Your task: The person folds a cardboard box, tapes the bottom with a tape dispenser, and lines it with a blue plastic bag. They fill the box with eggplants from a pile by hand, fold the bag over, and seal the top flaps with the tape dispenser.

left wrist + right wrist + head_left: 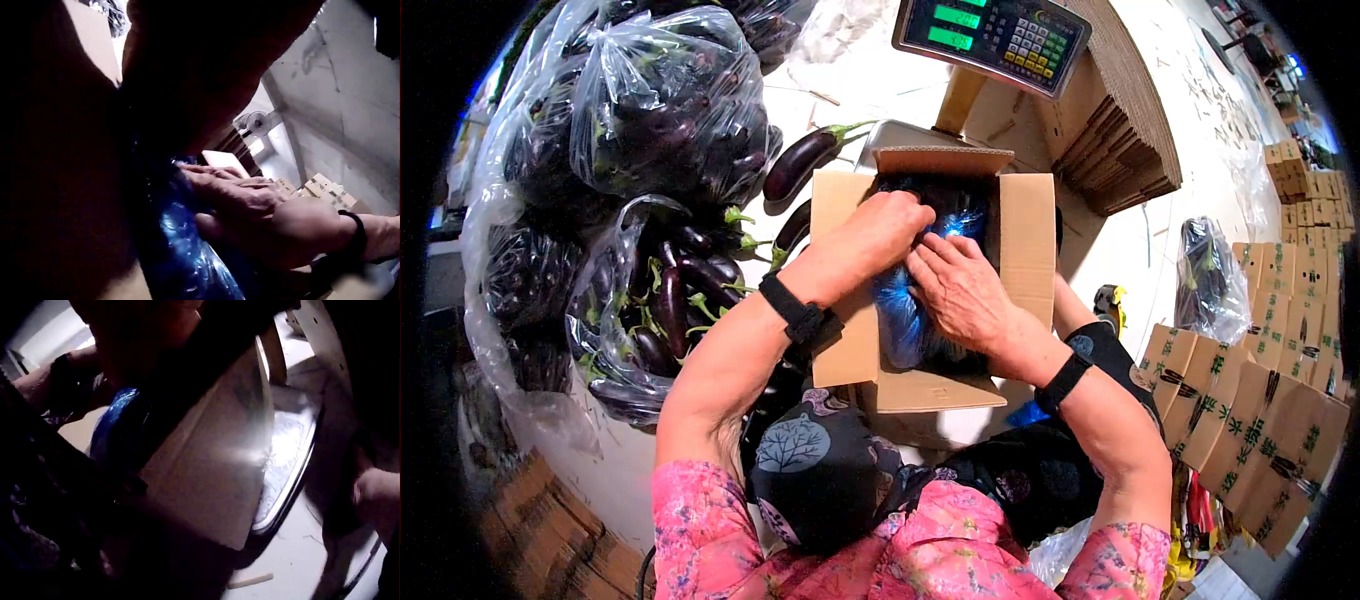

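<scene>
An upright cardboard box (1027, 240) with its flaps spread stands in front of the person. Shiny blue plastic bag (900, 320) lines it, bunched over dark contents. At the box's far left part, my left hand (882, 235) has its fingers curled down onto the bag, pinching the plastic; its fingertips are hidden. My right hand (960, 290) lies across the bag with extended fingers, pressing on it close to the left hand. In the left wrist view the right hand (237, 197) rests on the crinkled blue plastic (187, 244).
Under the box is a scale platform (284, 456), its lit display (990, 40) beyond. Eggplants (800, 165) and bulging clear bags of them (665, 110) crowd the left. Flattened cartons (1125, 110) stand at far right; printed boxes (1240, 420) lie nearer right, beside a bagged eggplant pack (1208, 280).
</scene>
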{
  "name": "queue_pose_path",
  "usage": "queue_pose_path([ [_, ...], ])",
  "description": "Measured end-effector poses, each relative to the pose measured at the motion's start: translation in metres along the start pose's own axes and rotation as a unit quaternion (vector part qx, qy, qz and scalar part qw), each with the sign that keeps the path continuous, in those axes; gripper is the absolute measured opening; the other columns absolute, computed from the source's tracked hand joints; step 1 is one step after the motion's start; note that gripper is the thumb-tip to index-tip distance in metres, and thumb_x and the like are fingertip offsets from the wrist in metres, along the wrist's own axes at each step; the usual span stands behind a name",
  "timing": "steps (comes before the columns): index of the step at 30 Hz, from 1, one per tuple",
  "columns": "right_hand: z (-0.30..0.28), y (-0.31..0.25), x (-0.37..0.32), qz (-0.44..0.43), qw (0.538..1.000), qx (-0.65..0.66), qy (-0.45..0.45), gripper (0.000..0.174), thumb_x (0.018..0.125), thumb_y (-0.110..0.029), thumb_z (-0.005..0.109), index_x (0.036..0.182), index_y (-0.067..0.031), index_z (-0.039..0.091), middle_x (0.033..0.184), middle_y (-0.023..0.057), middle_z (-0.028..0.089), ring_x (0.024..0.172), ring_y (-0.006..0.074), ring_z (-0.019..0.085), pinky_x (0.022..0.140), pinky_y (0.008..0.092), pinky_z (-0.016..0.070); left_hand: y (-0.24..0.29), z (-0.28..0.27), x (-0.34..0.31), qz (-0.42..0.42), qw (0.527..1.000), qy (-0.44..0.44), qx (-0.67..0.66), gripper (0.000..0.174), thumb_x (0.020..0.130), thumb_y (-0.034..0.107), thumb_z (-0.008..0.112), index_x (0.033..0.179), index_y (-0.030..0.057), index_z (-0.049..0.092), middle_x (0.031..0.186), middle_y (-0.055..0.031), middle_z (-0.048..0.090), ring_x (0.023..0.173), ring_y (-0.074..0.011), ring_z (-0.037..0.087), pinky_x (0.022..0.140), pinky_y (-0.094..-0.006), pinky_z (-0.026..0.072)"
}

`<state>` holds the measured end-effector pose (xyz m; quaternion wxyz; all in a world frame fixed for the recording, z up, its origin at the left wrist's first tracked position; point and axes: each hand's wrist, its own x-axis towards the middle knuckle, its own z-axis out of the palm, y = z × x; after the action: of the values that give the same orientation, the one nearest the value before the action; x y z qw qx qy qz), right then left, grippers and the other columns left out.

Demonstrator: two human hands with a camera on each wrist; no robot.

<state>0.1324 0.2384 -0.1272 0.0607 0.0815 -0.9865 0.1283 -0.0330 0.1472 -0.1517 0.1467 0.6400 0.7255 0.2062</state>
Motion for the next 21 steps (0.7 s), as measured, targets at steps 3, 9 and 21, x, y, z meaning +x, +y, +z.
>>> queue_pose_path([
  [3,-0.004,0.012,0.001,0.01,0.997,0.046,-0.057,0.047,0.083,-0.011,0.054,0.128,0.0029,0.051,0.125,0.0144,0.058,0.123,0.0285,0.049,0.103,0.0422,0.0352,0.012,-0.021,-0.015,-0.011,0.98,0.2,0.018,0.025,0.075,0.007,0.068,0.099,0.0028,0.063,0.084,-0.0165,0.06,0.082,-0.0352,0.061,0.067,-0.0429,0.0513],
  [9,0.014,0.007,0.003,0.021,0.999,0.025,-0.038,0.057,0.079,-0.008,0.052,0.134,0.0038,0.046,0.133,0.0181,0.053,0.128,0.0318,0.046,0.112,0.0446,0.0284,-0.017,-0.049,-0.013,-0.09,0.95,0.288,-0.08,0.032,0.08,0.007,0.069,0.11,0.0011,0.063,0.094,-0.0151,0.063,0.084,-0.0283,0.064,0.071,-0.035,0.0513],
  [21,0.011,0.019,0.005,0.006,0.999,0.04,-0.018,0.055,0.075,-0.01,0.056,0.128,0.0036,0.052,0.13,0.0179,0.053,0.124,0.033,0.047,0.109,0.0471,0.0304,-0.084,-0.064,-0.043,-0.37,0.908,0.196,0.024,0.029,0.087,0.027,0.069,0.096,-0.0007,0.069,0.081,-0.0138,0.069,0.073,-0.0254,0.068,0.068,-0.0327,0.0523],
])
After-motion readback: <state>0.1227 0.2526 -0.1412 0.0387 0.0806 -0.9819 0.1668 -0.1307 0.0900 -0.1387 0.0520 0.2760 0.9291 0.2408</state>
